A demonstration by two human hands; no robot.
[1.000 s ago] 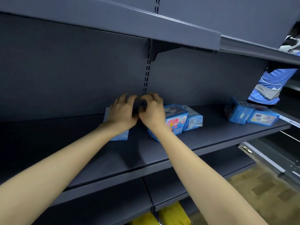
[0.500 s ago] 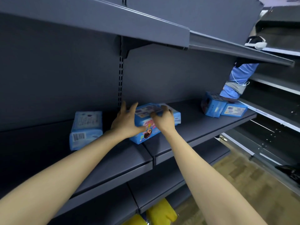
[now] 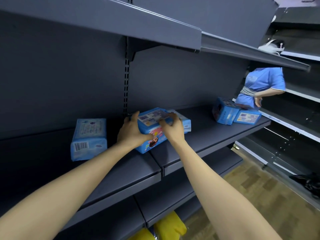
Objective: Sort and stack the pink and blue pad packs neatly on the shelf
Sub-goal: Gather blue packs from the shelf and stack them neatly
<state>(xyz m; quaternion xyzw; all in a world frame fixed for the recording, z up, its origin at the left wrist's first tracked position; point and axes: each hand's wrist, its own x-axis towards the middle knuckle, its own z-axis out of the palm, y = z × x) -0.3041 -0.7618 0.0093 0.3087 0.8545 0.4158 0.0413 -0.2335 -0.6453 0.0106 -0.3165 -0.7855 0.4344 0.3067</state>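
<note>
**Shelf**: middle tier, dark grey, two bays. Stock on it, left to right:

- **Pale blue pack**, one. It lies alone in the left bay with its barcode end toward you, well apart from the others.
- **Centre pack**, one. It is blue with pink print on the front and lies across the joint between the bays.
  - Your left hand grips its left end, thumb along the front and fingers over the back edge.
  - Your right hand curls its fingers over the top face. It is slightly blurred but reads as a hold.
- **Second pack**, one, blue. It touches the centre pack's right side and is largely hidden behind it.
- **Upright pack** and **flat pack**, both blue. They touch each other near the shelf's right end.

**Progress:** early, by the look of it. Five packs sit in three loose groups, and none visibly rests on another. No wholly pink pack is in view. You have yet to gather them, sort them by colour and stack them.

**Also present:** yellow goods on a lower tier, and another person beyond the shelf's right end.
</note>
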